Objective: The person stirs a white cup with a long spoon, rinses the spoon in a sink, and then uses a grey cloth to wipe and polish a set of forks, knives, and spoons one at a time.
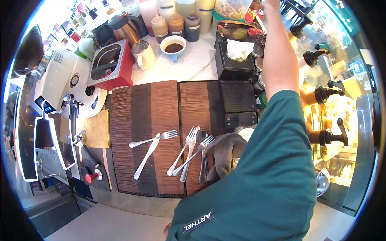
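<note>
My right arm stretches far forward to the top edge, where my right hand (266, 4) is cut off beside a small bottle (256, 6); its grip is unclear. Only a sliver of my left hand (166, 230) shows at the bottom edge, beside my green shirt (256, 192). Before me, a fork (153, 138) lies across a table knife (147, 156) on the left brown placemat (141, 105). Several more forks and knives (189, 150), with a dark spoon (202, 137), overlap on the right placemat (193, 99). A grey cloth (224, 147) is bunched beside them.
A blue cup (174, 49) of dark liquid stands behind the placemats, near a pitcher (144, 55) and red-sided knock box (113, 64). To its right are a tissue box (235, 66) and black scale (239, 99). Pump bottles (316, 137) line the right; a white grinder (57, 75) stands left.
</note>
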The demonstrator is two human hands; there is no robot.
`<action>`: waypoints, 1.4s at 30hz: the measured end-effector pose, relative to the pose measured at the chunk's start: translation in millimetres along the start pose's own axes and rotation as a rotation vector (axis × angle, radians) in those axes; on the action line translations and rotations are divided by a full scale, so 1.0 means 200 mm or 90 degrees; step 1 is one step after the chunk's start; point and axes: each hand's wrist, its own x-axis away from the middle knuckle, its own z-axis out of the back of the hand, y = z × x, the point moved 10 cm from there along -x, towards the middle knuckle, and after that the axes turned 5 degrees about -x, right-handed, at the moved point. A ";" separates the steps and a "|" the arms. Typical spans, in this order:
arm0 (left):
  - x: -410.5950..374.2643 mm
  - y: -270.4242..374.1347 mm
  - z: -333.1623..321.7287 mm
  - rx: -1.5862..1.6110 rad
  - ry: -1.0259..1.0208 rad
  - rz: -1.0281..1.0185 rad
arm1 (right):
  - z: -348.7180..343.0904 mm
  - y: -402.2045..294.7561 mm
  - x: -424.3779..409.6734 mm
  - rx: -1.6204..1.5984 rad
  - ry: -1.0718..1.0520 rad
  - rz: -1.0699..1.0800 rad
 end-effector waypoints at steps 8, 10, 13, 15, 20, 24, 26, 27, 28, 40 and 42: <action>-0.06 -0.03 0.03 0.030 -0.023 -0.004 | -0.01 -0.49 -0.06 0.266 0.023 0.430; -0.06 -0.05 0.04 0.047 -0.028 -0.006 | -0.05 -0.62 0.16 0.272 -0.108 0.334; -0.07 -0.06 0.07 0.080 -0.047 -0.008 | -0.06 -0.74 0.26 0.327 -0.054 0.571; -0.07 -0.07 0.07 0.103 -0.055 -0.007 | -0.04 -0.75 0.36 0.345 0.095 0.726; -0.08 -0.08 0.09 -0.045 -0.004 -0.020 | -0.08 -0.25 -0.07 0.199 -0.095 0.300; 0.04 -0.02 0.02 -0.055 -0.023 -0.054 | -0.04 -0.11 0.24 0.073 -0.203 0.100; 0.02 -0.03 0.05 -0.080 -0.004 -0.056 | -0.03 -0.10 0.28 0.123 -0.236 0.126; -0.03 0.01 0.04 -0.098 -0.007 -0.062 | 0.03 -0.01 0.13 0.176 -0.209 0.144; -0.04 0.02 0.02 -0.080 -0.011 -0.070 | 0.04 0.04 0.05 0.225 -0.191 0.162; -0.10 -0.06 0.01 0.017 -0.055 -0.055 | 0.18 0.04 0.52 0.487 -0.511 -0.059; -0.11 -0.09 0.04 -0.070 -0.042 -0.067 | 0.21 -0.13 0.47 0.539 -0.434 0.044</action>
